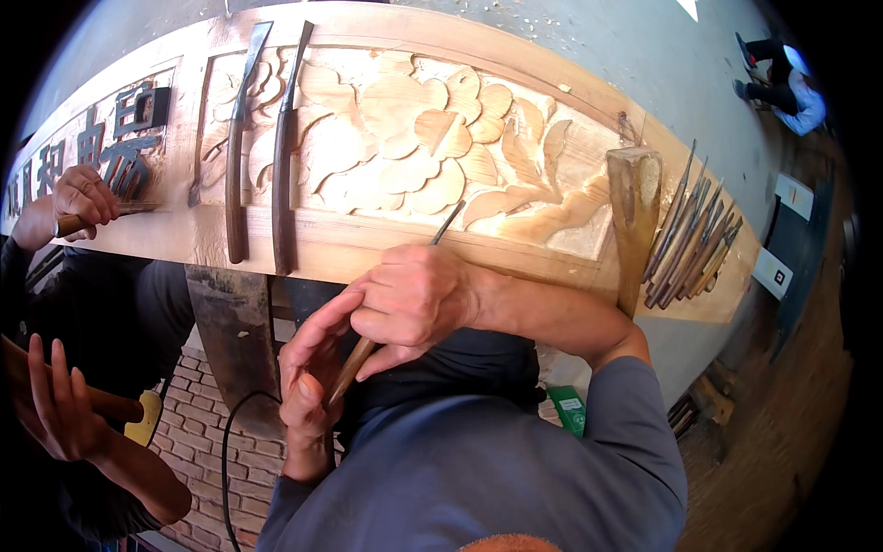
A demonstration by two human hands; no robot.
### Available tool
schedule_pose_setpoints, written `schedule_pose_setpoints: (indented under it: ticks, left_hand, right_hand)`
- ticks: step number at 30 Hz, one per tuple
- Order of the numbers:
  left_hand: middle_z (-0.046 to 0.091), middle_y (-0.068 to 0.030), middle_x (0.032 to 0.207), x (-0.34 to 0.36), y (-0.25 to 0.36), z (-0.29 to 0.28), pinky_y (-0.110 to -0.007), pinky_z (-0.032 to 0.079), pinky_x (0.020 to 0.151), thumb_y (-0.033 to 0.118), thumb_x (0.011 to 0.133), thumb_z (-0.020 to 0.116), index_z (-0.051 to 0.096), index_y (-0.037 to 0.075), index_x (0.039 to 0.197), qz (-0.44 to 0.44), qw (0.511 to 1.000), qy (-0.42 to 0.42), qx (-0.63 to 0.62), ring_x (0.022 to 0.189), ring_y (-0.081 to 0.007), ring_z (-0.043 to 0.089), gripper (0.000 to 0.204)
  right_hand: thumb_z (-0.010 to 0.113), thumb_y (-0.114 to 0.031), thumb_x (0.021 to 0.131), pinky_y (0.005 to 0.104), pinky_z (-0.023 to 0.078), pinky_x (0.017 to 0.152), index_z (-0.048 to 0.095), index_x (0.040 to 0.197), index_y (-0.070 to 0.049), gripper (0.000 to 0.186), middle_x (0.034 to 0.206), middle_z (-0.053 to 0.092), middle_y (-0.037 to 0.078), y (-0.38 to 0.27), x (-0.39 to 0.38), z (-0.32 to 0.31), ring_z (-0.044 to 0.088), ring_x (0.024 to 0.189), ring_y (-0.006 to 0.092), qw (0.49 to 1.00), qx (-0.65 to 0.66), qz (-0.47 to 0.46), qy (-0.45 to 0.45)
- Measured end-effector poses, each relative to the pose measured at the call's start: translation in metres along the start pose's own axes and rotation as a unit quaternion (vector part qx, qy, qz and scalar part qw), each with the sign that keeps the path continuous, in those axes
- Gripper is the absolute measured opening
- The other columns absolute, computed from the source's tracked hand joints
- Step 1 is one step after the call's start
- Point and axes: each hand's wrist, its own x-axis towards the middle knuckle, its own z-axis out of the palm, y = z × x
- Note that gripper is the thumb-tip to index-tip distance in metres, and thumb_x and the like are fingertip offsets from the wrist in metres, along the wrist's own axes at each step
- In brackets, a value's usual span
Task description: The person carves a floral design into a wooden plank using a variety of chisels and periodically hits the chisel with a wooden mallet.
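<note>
A carving chisel slants over the near edge of a carved wooden panel. My right hand is closed around its middle, and the thin metal blade points up toward the carved leaves. My left hand cups the lower end of the wooden handle, its fingertips close against my right hand. Flowers and leaves stand in relief on the panel. Two long-handled chisels, a wide-bladed chisel and a narrower chisel, lie across the panel left of my hands.
Right of the carving stand a wooden mallet and several carving tools in a bunch. At the left, a co-worker's hand grips a chisel beside dark raised characters. A dark wooden support and cable are below.
</note>
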Motion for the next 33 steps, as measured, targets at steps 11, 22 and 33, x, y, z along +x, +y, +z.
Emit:
schedule_pose_setpoints:
  ticks: [11,22,33]
  left_hand:
    - [0.067,-0.0272,0.152,0.008,0.005,0.006,-0.045,0.045,0.127,0.083,0.098,0.065,0.05,-0.017,0.161,0.012,0.999,0.014,0.034,0.144,-0.0328,0.065,0.119]
    - [0.058,-0.0353,0.162,0.018,0.01,0.005,-0.05,0.03,0.136,0.072,0.101,0.066,0.063,-0.014,0.152,0.043,0.998,-0.001,0.054,0.158,-0.041,0.052,0.1]
    - [0.059,-0.0355,0.162,0.021,0.004,0.001,-0.049,0.031,0.135,0.062,0.105,0.061,0.066,-0.015,0.15,0.053,0.997,-0.008,0.054,0.157,-0.0409,0.053,0.089]
  right_hand:
    - [0.091,-0.062,0.076,0.0386,0.053,0.058,0.054,0.074,-0.013,0.062,0.071,0.061,0.004,0.0,0.003,-0.004,0.067,0.063,0.0232,1.0,-0.004,0.014,-0.014]
    - [0.088,-0.064,0.08,0.0367,0.054,0.054,0.054,0.071,-0.014,0.061,0.07,0.061,0.003,0.003,0.006,-0.011,0.067,0.061,0.022,0.998,-0.027,0.015,-0.046]
    - [0.09,-0.063,0.078,0.037,0.054,0.054,0.052,0.068,-0.014,0.062,0.068,0.06,0.002,0.005,0.005,-0.01,0.066,0.06,0.0226,0.998,-0.014,0.028,-0.05]
